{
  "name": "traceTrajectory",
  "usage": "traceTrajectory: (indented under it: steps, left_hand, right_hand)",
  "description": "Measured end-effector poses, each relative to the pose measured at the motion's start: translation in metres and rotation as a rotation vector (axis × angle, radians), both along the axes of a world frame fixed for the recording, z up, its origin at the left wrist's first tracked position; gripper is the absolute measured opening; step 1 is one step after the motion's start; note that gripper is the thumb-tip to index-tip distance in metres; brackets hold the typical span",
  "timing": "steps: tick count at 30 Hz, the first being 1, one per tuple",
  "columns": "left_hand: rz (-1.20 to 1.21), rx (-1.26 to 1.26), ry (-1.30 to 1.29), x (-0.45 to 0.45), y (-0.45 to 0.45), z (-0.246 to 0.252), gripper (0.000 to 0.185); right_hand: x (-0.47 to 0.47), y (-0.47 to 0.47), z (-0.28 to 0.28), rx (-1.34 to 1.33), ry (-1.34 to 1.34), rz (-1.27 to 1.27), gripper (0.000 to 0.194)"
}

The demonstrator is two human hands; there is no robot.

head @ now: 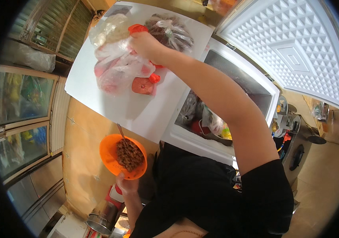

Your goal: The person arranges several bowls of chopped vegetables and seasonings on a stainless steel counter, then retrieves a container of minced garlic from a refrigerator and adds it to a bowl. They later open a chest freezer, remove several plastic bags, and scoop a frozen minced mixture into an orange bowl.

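My left hand (126,182) holds an orange plastic bowl (107,151) by its rim, tilted, over the tiled floor. Brown minced food (130,155) lies in the bowl, and a metal spoon (120,131) leans in it. On the white freezer top, my right hand (145,44) reaches among plastic bags, closed around part of a red plastic bag (138,28). Just below it spreads a translucent bag (121,71) with pinkish contents. A small block in a bag with a red knot (144,86) rests nearby. A clear knotted bag (172,31) with dark contents sits beyond the hand.
An open chest freezer (199,134) with bagged goods lies to the right, its textured lid (294,50) raised. Glass-fronted cabinets (23,98) stand at the left. A metal pot (102,218) is on the near left, and a stove (297,156) with pans is at the far right.
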State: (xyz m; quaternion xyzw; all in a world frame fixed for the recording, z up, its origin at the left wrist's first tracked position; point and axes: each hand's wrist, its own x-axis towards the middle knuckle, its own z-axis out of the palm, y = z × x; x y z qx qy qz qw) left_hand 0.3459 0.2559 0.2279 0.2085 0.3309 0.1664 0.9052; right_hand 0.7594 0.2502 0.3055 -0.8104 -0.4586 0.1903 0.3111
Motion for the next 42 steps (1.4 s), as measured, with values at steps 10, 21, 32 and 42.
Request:
traceTrajectory:
  steps: [10,21,32,42]
  left_hand:
    - [-0.053,-0.004,0.045,0.015,0.002,-0.004,0.071]
    - [-0.178,0.017,0.107,0.049,-0.009,0.006,0.074]
    - [-0.236,-0.048,0.011,0.053,-0.009,-0.003,0.073]
    - [-0.215,-0.056,-0.030,0.050,-0.015,0.007,0.071]
  right_hand:
    - [0.015,-0.208,-0.081,0.142,0.296,-0.947,0.025]
    - [-0.113,-0.336,-0.248,-0.472,0.067,-0.936,0.056]
    - [-0.110,-0.429,-0.218,0.833,1.309,-1.537,0.041]
    - [-0.070,-0.436,-0.170,0.385,0.853,-1.198,0.031]
